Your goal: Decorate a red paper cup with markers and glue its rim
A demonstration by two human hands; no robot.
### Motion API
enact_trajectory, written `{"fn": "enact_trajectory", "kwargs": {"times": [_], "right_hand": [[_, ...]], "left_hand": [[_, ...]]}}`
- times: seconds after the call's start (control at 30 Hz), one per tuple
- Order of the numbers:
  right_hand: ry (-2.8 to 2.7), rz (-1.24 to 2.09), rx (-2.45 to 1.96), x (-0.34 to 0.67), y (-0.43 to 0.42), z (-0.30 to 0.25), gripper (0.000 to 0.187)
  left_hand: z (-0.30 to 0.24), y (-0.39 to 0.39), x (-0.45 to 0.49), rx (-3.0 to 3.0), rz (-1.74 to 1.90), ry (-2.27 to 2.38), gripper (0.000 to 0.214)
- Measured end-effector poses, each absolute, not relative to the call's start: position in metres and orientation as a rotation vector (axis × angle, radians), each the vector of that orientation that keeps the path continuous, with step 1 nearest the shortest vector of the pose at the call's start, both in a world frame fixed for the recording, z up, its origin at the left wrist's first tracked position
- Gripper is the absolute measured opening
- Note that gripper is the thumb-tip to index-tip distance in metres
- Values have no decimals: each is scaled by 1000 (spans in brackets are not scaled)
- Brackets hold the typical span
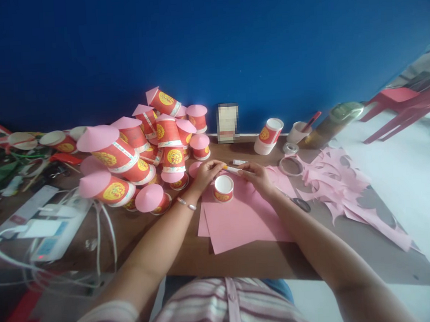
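Observation:
My left hand and my right hand meet over a small red paper cup that stands open side up on pink paper sheets. Both hands pinch a thin white and orange stick, a marker or glue stick, held level just above the cup. My left hand grips its left end and my right hand its right end. A bracelet circles my left wrist.
A heap of red cups with pink cone lids lies left of the hands. Pink paper offcuts, tape rings, scissors and more cups lie right. A power strip with cables sits at left. Red plastic chair at far right.

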State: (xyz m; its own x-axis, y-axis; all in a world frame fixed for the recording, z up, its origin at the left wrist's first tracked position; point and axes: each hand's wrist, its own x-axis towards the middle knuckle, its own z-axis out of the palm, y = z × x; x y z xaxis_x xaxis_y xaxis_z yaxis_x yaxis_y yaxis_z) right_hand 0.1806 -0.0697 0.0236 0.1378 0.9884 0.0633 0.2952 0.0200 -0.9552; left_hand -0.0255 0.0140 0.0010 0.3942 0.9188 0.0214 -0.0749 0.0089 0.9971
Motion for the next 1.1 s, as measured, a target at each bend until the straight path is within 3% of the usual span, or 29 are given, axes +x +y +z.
{"fn": "enact_trajectory", "kwargs": {"times": [0.4, 0.57, 0.8, 0.9, 1.1], "right_hand": [[-914, 947, -1245, 190, -71, 21, 31], [-872, 941, -1237, 198, -69, 18, 33], [-868, 969, -1255, 195, -73, 24, 35], [-870, 970, -1268, 195, -73, 25, 34], [-904, 950, -1289, 195, -70, 19, 34]], "left_hand": [[13, 9, -37, 1149, 998, 594, 65], [20, 9, -49, 1294, 709, 310, 84], [32, 7, -58, 1462, 356, 418, 81], [26, 6, -53, 1344, 437, 488, 70], [15, 2, -39, 932, 781, 555, 74]]}}
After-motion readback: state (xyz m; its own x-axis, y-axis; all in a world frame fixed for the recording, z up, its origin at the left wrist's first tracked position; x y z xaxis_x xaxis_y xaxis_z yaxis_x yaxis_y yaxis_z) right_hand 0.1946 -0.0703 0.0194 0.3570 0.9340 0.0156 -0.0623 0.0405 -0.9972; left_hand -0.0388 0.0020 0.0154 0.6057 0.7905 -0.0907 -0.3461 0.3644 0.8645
